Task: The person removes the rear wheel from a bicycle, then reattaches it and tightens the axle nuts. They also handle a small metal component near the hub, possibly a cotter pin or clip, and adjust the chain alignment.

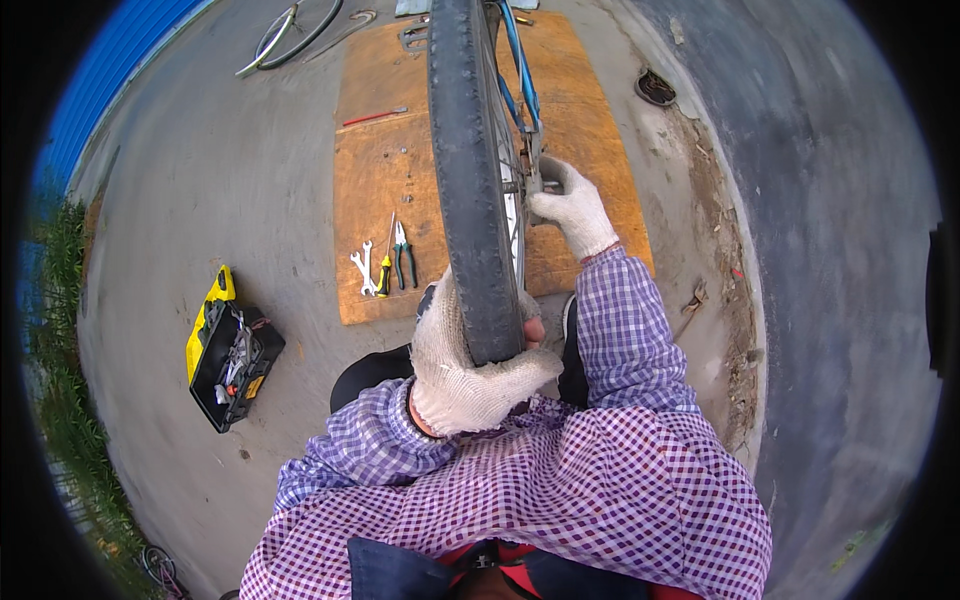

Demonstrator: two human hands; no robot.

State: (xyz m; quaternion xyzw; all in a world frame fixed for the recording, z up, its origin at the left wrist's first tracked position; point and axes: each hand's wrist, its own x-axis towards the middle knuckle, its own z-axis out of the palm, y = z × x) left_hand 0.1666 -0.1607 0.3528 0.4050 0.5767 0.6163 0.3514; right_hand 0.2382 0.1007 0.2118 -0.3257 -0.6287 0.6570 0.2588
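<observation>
Black rubber bicycle tyre (470, 170) on spoked wheel: upright, running up the middle of view, over the orange plywood board (385, 180).

Left hand (465, 370), white knit glove: clenched around the tyre's near end, fingers (525, 372) wrapped under the tread, thumb side on its left.

Right hand (572, 208), white knit glove: right of the tyre at the hub, fingers curled against the blue frame (520, 75); what they grasp cannot be told.

Left of tyre, on board: spanners (363, 268), pliers (404, 252), screwdriver (385, 270).

Further left, on concrete: open black-and-yellow toolbox (232, 350).
</observation>
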